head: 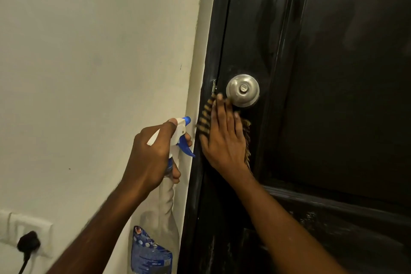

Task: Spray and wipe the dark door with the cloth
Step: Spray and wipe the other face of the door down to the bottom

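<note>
Cloth [205, 118], striped brown and fringed, sits at frame centre, pressed against the dark door [344, 73] just below the round metal knob [242, 90] by the right hand [222, 138], fingers straight and slightly spread. Left of it, the left hand [151, 155] curls round the neck of the spray bottle [162, 213], its blue nozzle pointing toward the door edge.

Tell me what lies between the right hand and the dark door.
The striped cloth lies there: in the head view the right hand presses it flat against the dark door, just below the knob.
</note>
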